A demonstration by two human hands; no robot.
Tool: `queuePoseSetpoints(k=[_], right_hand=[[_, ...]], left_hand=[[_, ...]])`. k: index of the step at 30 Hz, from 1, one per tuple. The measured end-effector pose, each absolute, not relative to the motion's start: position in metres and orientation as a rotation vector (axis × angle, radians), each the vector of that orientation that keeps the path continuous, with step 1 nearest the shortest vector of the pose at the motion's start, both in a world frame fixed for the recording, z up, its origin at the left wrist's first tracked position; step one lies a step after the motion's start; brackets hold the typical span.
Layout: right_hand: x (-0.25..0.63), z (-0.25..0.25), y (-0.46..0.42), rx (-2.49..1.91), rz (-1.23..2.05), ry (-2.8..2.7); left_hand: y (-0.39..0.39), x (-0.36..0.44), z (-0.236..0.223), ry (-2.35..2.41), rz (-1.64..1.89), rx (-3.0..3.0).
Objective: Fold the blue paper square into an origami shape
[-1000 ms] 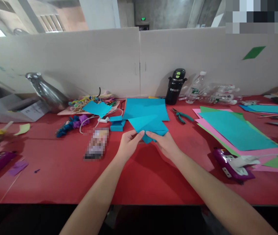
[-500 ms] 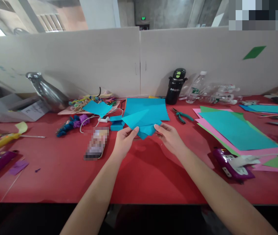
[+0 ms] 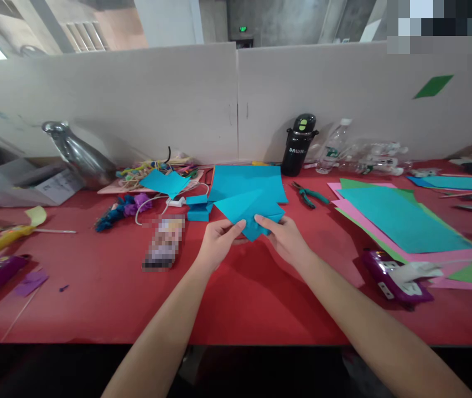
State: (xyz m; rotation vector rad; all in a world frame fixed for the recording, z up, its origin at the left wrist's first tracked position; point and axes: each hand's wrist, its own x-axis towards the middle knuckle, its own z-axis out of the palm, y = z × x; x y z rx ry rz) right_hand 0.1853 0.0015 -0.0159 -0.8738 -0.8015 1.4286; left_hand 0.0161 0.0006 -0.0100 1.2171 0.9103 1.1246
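A folded piece of blue paper point(image 3: 246, 211) is held above the table between both hands, one pointed corner toward me. My left hand point(image 3: 219, 241) pinches its left lower edge, thumb on top and fingers beneath. My right hand point(image 3: 286, 237) grips the right side, its thumb pressing on the paper's face near the middle. Fingers under the paper are partly hidden. Just behind lies a flat blue sheet point(image 3: 250, 179). Small folded blue strips point(image 3: 198, 209) sit to the left of it, and another cut blue piece point(image 3: 164, 182) rests farther left.
A phone point(image 3: 165, 243) lies left of my hands. Pliers point(image 3: 310, 194) and a black bottle point(image 3: 297, 146) are behind on the right. Stacked coloured paper point(image 3: 402, 218) and a purple power strip point(image 3: 397, 284) are at right. A yellow glue gun point(image 3: 5, 240) and steel jug point(image 3: 80, 157) stand left.
The folded paper has shifted slightly right and toward me. My right thumb has moved inward from its right edge onto its face, and the left hand has followed to the right.
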Motion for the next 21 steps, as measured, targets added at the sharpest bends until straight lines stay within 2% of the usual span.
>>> queuePoseSetpoints(k=[21], right_hand=[[0.213,-0.02,0.016,-0.887,1.344,-0.816]], left_hand=[[0.008,0.006,-0.006,0.899,1.219,1.115]])
